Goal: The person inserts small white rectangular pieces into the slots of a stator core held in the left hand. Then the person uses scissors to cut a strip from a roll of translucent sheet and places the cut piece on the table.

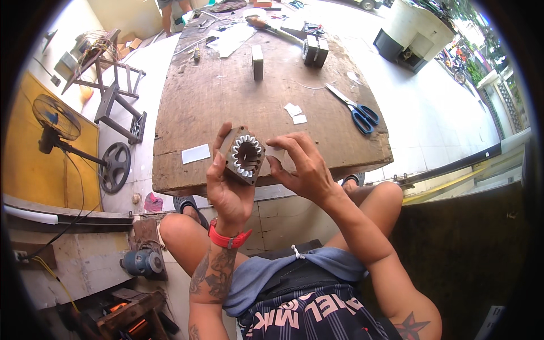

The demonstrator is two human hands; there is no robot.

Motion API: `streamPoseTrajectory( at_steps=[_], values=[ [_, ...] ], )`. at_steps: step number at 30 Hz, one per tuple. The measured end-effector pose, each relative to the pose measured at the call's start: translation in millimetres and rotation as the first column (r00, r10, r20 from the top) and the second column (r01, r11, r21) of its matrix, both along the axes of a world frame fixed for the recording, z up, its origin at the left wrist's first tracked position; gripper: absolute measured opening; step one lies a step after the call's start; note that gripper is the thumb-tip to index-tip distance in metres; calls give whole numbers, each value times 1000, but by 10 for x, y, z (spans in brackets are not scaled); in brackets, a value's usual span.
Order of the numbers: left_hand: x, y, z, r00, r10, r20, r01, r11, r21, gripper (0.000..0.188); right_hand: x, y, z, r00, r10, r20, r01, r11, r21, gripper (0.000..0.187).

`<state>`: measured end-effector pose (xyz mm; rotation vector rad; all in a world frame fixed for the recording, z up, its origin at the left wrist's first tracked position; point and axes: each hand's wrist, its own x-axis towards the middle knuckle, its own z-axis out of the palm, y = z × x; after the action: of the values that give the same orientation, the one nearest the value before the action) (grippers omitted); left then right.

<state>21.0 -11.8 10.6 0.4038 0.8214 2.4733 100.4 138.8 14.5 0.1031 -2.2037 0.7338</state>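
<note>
I grip a metal core, its bore ringed with white loops, in my left hand, over the near edge of the counter. My right hand has its fingers parted just right of it; I cannot tell whether they touch. Farther right lie blue-handled scissors; a white card lies left.
</note>
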Motion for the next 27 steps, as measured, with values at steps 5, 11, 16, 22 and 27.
streamPoseTrajectory(
  at_steps=[5,11,16,22,27],
  values=[
    [-26,60,-16,1000,1,1,-1,1000,9,66,-54,81,-9,1000,7,-20,-6,998,69,29],
    [-10,52,-25,999,-26,-24,27,999,30,64,-51,-30,-39,999,14,33,-15,999,51,29],
    [-25,35,-29,1000,5,-13,-5,1000,-12,65,-2,-4,-15,993,59,100,-70,992,106,41],
    [-23,66,-30,1000,4,4,-4,1000,18,64,-1,-23,-8,993,59,101,-56,998,-36,43],
    [-45,49,-21,999,47,3,-47,999,13,64,-1,-19,-13,983,48,176,-34,996,-84,37]
  ],
)
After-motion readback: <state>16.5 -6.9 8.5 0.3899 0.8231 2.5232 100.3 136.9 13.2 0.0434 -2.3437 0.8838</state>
